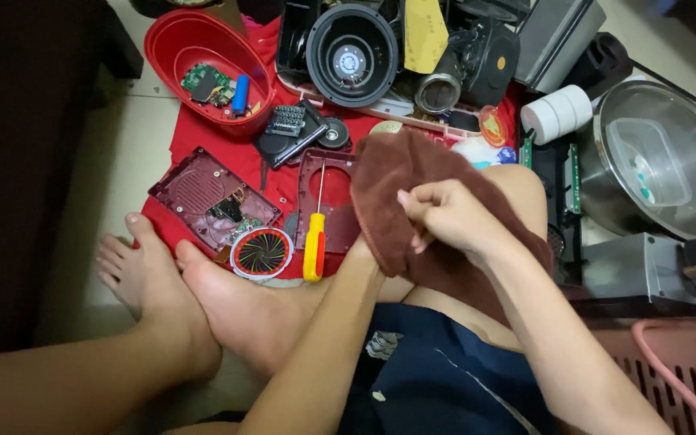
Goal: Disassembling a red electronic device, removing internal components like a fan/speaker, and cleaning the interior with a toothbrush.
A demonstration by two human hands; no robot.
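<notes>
a: what are the hands doing?
b: the right hand [445, 216] is clenched into a fold of a brown cloth [396, 193] draped over the knee. the left hand is under that cloth; whether it grips, i cannot tell.
a: and around them?
b: a yellow-handled screwdriver [314, 242] lies on a red floor mat [203, 137], just beside a round fan part [261, 253] and a dark red casing [203, 197].

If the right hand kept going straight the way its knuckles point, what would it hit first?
The right hand points left into the brown cloth it grips. Past that, probably the yellow-handled screwdriver, though depth is unclear.
</notes>
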